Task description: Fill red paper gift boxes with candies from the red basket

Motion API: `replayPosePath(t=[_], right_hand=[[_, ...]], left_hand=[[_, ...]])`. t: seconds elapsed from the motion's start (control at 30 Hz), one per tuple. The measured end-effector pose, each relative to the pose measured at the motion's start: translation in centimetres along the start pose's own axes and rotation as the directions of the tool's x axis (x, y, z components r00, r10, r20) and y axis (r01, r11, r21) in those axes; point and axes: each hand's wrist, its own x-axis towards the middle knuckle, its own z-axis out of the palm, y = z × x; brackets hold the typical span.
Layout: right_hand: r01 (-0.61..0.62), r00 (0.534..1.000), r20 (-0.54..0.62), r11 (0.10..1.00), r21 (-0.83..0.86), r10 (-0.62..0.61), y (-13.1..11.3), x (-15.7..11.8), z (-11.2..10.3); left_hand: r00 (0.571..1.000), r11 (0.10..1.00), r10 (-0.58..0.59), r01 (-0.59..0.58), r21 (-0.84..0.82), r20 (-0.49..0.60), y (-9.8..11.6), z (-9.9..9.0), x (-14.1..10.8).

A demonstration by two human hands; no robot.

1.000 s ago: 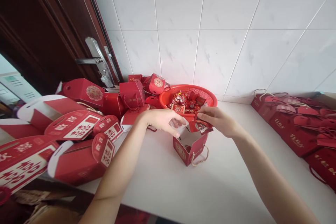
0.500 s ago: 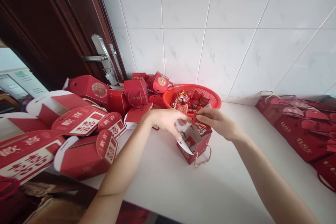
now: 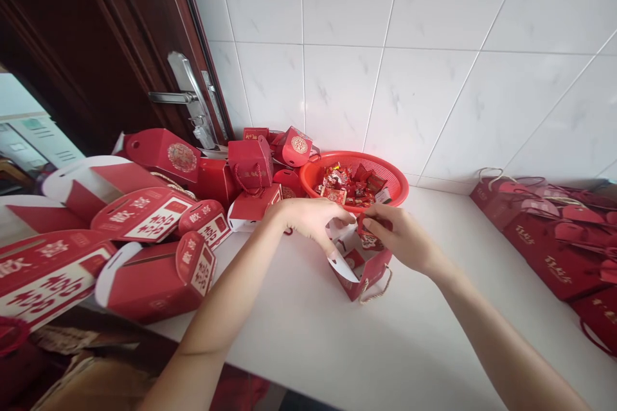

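Observation:
A small red gift box (image 3: 376, 273) with a rope handle stands with its top open on the white counter, red packets lying inside. My left hand (image 3: 315, 223) grips the left side of this box, its thumb on the white inner face of a flap. At the box's back right corner, my right hand (image 3: 398, 234) pinches a small red packet (image 3: 370, 239) over the opening. Its fingertips partly cover the packet. Right behind the hands is a red plastic basket (image 3: 401, 183) holding wrapped sweets (image 3: 357, 187).
Several red boxes (image 3: 144, 282) are crowded on the left, some with open flaps. More red boxes (image 3: 250, 164) are stacked near the wall. A row of red bags (image 3: 544, 253) lines the right side. A brown door (image 3: 120, 45) stands at the back left.
The right hand and its red packet have moved slightly lower into the box opening. The left hand keeps its hold. The whole view has shifted a little.

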Motion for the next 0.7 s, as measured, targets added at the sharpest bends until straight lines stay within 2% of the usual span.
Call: replayPosePath(t=[0.1, 0.27, 0.47, 0.6, 0.7], right_hand=[[-0.044, 0.999, -0.007, 0.992, -0.120, 0.044, 0.26, -0.13, -0.21], [-0.047, 0.999, -0.010, 0.982, -0.185, 0.046, 0.33, 0.00, -0.38], [-0.031, 0.995, 0.094, 0.991, -0.128, 0.043, 0.56, 0.24, -0.86], [-0.008, 0.974, 0.227, 0.999, -0.037, 0.017, 0.70, 0.54, -0.74], [-0.001, 0.969, 0.249, 1.000, 0.007, -0.001, 0.91, 0.60, -0.40]], left_hand=[[0.998, 0.999, -0.050, 0.051, -0.005, 0.040, 0.18, -0.10, -0.03], [0.996, 0.997, -0.074, 0.073, 0.020, 0.051, 0.60, -0.31, -0.12], [0.998, 0.998, -0.054, 0.054, 0.018, 0.039, 0.63, -0.15, -0.11], [0.998, 0.999, -0.044, 0.044, 0.007, 0.040, 0.54, -0.16, -0.06], [0.997, 0.999, -0.051, 0.051, 0.002, 0.050, 0.43, -0.25, -0.05]])
